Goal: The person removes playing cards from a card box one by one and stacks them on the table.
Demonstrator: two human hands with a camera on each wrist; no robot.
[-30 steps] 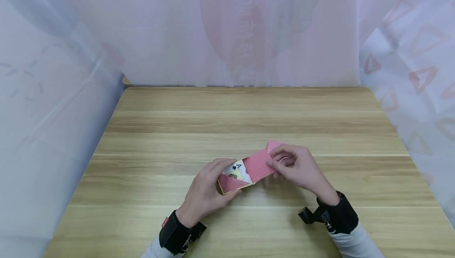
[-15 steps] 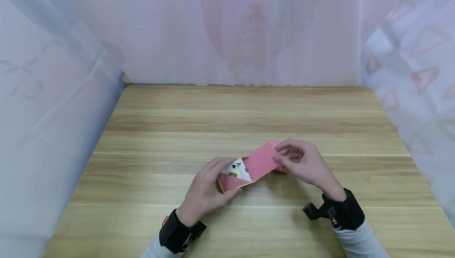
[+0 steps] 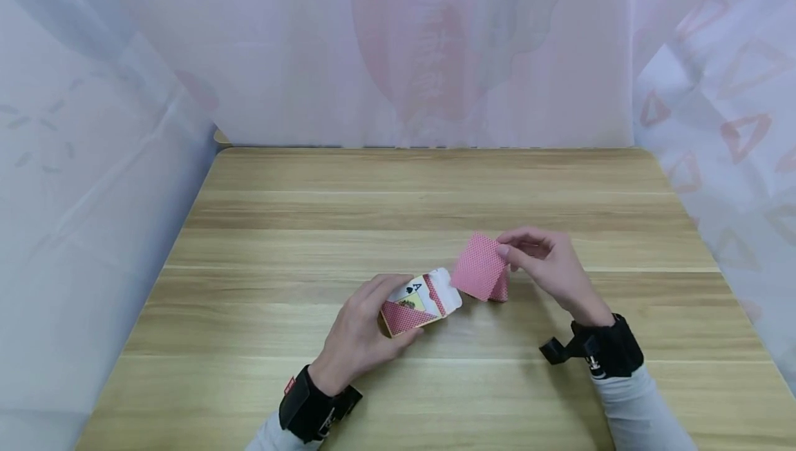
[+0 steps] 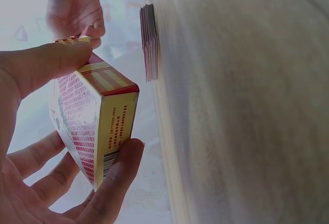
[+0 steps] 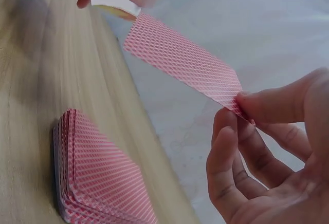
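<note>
While curtains (image 3: 124,92) surround, wooden table (image 3: 311,223) — card pile (image 5: 97,183), bare planks.

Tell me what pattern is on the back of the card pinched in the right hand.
A fine red-and-white lattice on the card; right wrist view shows it best.

Soft, even, bright light fills every view, casting only faint shadows on the worktop (image 3: 435,188), while both wrist views look washed out and blurred toward the edges.
</note>
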